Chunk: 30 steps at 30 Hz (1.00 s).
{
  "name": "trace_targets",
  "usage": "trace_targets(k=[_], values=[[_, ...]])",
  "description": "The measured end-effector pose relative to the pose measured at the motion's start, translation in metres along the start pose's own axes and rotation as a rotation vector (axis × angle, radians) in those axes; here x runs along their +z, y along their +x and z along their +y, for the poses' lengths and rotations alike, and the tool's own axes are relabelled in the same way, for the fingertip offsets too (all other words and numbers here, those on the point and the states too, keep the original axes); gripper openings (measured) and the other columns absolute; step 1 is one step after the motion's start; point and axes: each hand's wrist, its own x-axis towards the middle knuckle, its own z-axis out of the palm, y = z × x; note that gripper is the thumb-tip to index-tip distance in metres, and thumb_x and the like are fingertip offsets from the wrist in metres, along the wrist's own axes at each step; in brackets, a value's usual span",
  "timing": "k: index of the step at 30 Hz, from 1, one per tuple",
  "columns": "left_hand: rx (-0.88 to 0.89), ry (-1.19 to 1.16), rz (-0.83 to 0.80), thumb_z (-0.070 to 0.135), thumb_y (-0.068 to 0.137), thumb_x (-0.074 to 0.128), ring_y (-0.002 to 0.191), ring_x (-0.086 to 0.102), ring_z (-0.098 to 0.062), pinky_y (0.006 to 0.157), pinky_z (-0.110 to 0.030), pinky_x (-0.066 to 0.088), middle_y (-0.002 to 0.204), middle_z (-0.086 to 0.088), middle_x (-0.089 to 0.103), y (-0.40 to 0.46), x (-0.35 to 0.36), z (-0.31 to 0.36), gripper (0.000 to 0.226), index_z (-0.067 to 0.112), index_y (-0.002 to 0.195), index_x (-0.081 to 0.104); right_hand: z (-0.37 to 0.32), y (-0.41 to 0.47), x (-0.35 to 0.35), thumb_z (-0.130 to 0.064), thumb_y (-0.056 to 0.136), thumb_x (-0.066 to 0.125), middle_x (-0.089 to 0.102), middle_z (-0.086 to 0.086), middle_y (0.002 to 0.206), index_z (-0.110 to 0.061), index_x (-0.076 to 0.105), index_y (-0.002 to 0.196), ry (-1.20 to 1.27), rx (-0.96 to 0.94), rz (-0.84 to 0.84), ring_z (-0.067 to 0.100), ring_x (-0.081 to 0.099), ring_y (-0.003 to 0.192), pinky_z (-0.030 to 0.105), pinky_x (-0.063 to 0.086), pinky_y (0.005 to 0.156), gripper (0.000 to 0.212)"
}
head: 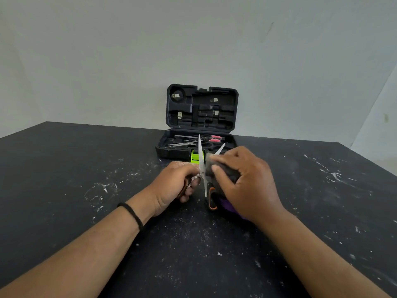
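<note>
Head view: before the tool case (202, 97), left hand (174, 183) grips the scissors (205, 183), and right hand (251, 181) clutches a grey pad (227, 172), wiping the blade (201, 155). Next, likely a careful stroke tipward.

We are looking across a black worktop (64, 168) that is filling the lower half of the view, from 3 o'clock round through 6 to 9. White flecks and scratches (330, 173) are spreading over its matt top, thickest towards 4 o'clock and 8 o'clock. Beyond its far edge a pale grey-green wall (193, 39) is rising through 12 o'clock, carrying a short dark scuff (271, 25) at 1 o'clock. At 3 o'clock a lighter surface (380, 108) is meeting that wall along a slanting line. Soft, even light is falling everywhere, and we are seeing no hard shadows.
</note>
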Motion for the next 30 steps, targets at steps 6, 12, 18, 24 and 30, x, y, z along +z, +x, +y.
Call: trace_targets(k=[6, 12, 18, 24, 30], values=[[0.038, 0.011, 0.051, 0.005, 0.096, 0.035, 0.046, 0.034, -0.012, 0.043, -0.02, 0.025, 0.061, -0.005, 0.042, -0.002, 0.001, -0.001, 0.042, 0.013, 0.066, 0.063, -0.009, 0.001, 0.004, -0.035, 0.091, 0.063, 0.06, -0.011, 0.086, -0.037, 0.079, 0.1, -0.12, 0.096, -0.248, 0.008, 0.057, 0.078, 0.031, 0.051, 0.067, 0.018], [0.036, 0.025, 0.067, 0.004, 0.095, 0.038, 0.047, 0.036, -0.013, 0.044, -0.021, 0.027, 0.063, -0.006, 0.043, 0.0, 0.004, -0.001, 0.031, 0.007, 0.072, 0.057, -0.015, 0.001, -0.004, -0.031, 0.093, 0.063, 0.06, -0.014, 0.09, -0.033, 0.078, 0.107, -0.142, -0.068, 0.018, 0.006, 0.057, 0.069, 0.022, 0.048, 0.056, 0.02], [0.015, 0.013, 0.087, -0.001, 0.093, 0.038, 0.044, 0.036, -0.011, 0.041, -0.019, 0.026, 0.059, -0.002, 0.045, 0.0, 0.004, -0.006, 0.029, -0.011, 0.095, 0.066, -0.013, 0.006, 0.007, -0.035, 0.089, 0.065, 0.054, -0.012, 0.081, -0.04, 0.076, 0.112, -0.159, 0.035, -0.251, 0.007, 0.049, 0.07, 0.022, 0.038, 0.058, 0.026], [-0.008, -0.062, 0.111, -0.003, 0.091, 0.035, 0.045, 0.034, -0.011, 0.041, -0.019, 0.025, 0.057, 0.001, 0.042, 0.003, 0.005, -0.004, 0.046, 0.008, 0.102, 0.078, -0.01, 0.003, -0.015, -0.038, 0.081, 0.057, 0.057, -0.01, 0.078, -0.027, 0.07, 0.07, -0.281, 0.09, -0.379, 0.009, 0.054, 0.07, 0.028, 0.046, 0.061, 0.02], [0.036, -0.043, 0.103, -0.004, 0.092, 0.035, 0.042, 0.036, -0.01, 0.041, -0.019, 0.026, 0.055, -0.003, 0.043, 0.001, 0.009, -0.002, 0.036, 0.007, 0.078, 0.067, -0.021, 0.0, -0.001, -0.033, 0.085, 0.067, 0.056, -0.014, 0.086, -0.036, 0.078, 0.1, -0.185, -0.045, -0.121, 0.006, 0.053, 0.064, 0.023, 0.049, 0.054, 0.019]])
